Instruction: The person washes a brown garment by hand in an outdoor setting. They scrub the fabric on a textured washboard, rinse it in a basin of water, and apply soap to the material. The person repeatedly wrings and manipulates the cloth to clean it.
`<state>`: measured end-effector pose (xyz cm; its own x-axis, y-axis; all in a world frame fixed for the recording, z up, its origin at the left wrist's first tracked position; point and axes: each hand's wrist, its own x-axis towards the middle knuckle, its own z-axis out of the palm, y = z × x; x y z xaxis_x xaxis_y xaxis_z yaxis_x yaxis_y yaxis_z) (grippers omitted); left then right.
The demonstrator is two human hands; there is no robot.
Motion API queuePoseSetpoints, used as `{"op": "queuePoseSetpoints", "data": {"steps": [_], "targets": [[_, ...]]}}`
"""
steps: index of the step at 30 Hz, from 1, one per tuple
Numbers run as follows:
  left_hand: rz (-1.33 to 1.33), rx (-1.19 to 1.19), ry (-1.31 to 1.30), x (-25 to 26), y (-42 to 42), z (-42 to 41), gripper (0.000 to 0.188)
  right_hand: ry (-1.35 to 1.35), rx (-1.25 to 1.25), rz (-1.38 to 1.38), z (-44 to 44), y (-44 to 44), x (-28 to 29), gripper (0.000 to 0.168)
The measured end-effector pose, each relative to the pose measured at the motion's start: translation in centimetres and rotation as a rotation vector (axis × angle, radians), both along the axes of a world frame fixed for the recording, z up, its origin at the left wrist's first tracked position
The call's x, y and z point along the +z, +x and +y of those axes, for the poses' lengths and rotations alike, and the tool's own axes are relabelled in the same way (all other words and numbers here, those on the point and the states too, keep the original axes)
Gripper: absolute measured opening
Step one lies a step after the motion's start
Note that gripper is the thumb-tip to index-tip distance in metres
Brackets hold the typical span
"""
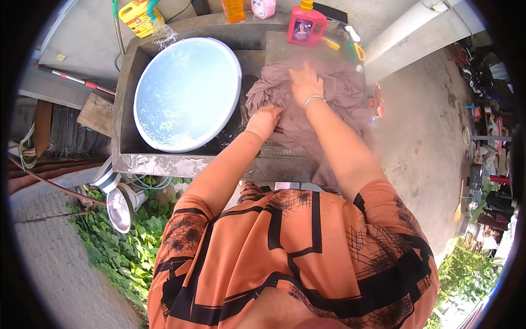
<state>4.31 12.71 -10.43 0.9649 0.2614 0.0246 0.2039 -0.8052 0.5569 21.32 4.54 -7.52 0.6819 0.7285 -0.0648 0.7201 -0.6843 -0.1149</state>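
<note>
A mauve cloth (pixel 341 90) lies bunched on the flat right part of a concrete sink, one end hanging over its front edge. My left hand (pixel 265 120) rests on the cloth's left side, fingers bent into its folds; whether it grips them is hard to tell. Farther back, my right hand (pixel 307 84), with a bracelet at the wrist, lies on top of the cloth with its fingers spread. Left of both hands, a round basin (pixel 187 94) full of water stands in the sink trough. Water splashes at its upper rim from a teal tap or spout (pixel 152 9).
Behind the cloth stand a pink detergent jug (pixel 306 25), a yellow-handled brush (pixel 330 43) and scissors (pixel 356 51). A bottle of orange liquid (pixel 233 10) and a yellow jug (pixel 137 18) stand along the back. Metal basins (pixel 119 209) hang below left. A white pillar (pixel 404 37) rises at right.
</note>
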Motion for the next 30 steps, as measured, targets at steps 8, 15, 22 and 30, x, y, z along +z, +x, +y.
{"op": "queuePoseSetpoints", "data": {"steps": [8,15,22,30], "targets": [[-0.063,-0.108,-0.239,0.9,-7.2,-5.9,0.02,0.03,0.504,0.105,-13.2,-7.9,0.7,0.047],[0.033,-0.048,-0.21,0.1,-7.0,-7.8,0.019,0.092,0.044,-0.079,-11.5,-1.9,-0.7,0.04],[-0.099,-0.144,-0.151,0.1,-10.7,-6.3,0.033,0.525,0.054,0.692,-13.9,2.0,3.0,0.037],[0.015,-0.081,0.169,-0.7,-11.7,-4.6,0.055,0.458,0.324,0.015,-2.3,-5.1,3.7,0.04]]}}
